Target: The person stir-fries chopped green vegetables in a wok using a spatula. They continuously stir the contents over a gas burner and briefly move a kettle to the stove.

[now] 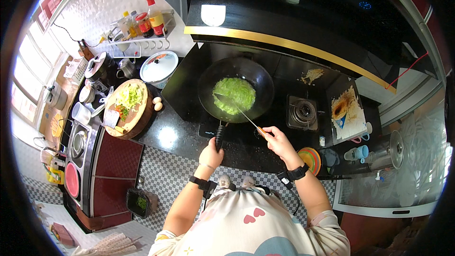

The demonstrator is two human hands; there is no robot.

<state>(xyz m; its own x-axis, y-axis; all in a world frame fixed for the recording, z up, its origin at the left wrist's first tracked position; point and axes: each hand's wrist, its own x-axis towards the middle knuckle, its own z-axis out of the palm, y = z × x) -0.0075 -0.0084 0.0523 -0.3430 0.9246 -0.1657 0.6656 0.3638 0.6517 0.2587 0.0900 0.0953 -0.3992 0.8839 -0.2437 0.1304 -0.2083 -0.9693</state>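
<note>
A dark wok [261, 78] rests on the stovetop, with green shredded vegetables [236, 90] in its middle. My left hand [212, 154] is closed around the wok's black handle [219, 137]. In my right hand [279, 142] is the orange-brown handle of a metal spatula or ladle [247, 118], whose head lies among the vegetables. To the left, a round wooden chopping board [137, 121] bears pale green sliced vegetables [130, 96], chopped red and green peppers [122, 112] and a cleaver [111, 118]. Eggs [158, 106] sit beside the board.
A lidded enamel pot [159, 67] stands behind the board, below a bottle rack [142, 40]. Right of the wok is a gas burner [303, 112]; cups [361, 152] and striped plate [312, 160] lie farther right. The range hood [284, 44] overhangs the stove. A bin [137, 202] stands on the floor.
</note>
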